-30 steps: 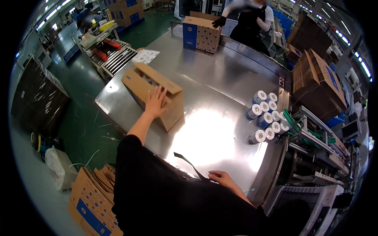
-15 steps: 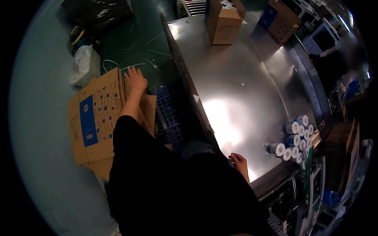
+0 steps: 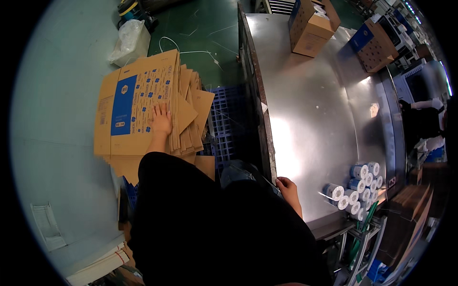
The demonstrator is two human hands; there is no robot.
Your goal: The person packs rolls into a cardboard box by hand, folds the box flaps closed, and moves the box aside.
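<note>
My left hand (image 3: pixel 161 121) lies with its fingers spread on the top sheet of a stack of flattened cardboard boxes (image 3: pixel 148 78). The sheets are brown with a blue panel and small blue prints; their right edges fan out unevenly. At the near left edge of a shiny metal table (image 3: pixel 315 143), my right hand (image 3: pixel 288 191) has curled fingers, their tips on the table's rim. The palm side of that hand is hidden. Several white-and-blue rolls (image 3: pixel 353 185) are bunched at the table's near right corner.
Two open cartons stand at the table's far end, one brown (image 3: pixel 310 35) and one with a blue side (image 3: pixel 374 45). A blue plastic pallet (image 3: pixel 223 107) lies between stack and table. A white bin (image 3: pixel 131 45) stands beyond the stack. Another person (image 3: pixel 422 121) is at the right.
My left hand has come down from the stack's far edge onto its top sheet. My right hand has moved slightly to the table's rim. The whole view has shifted.
</note>
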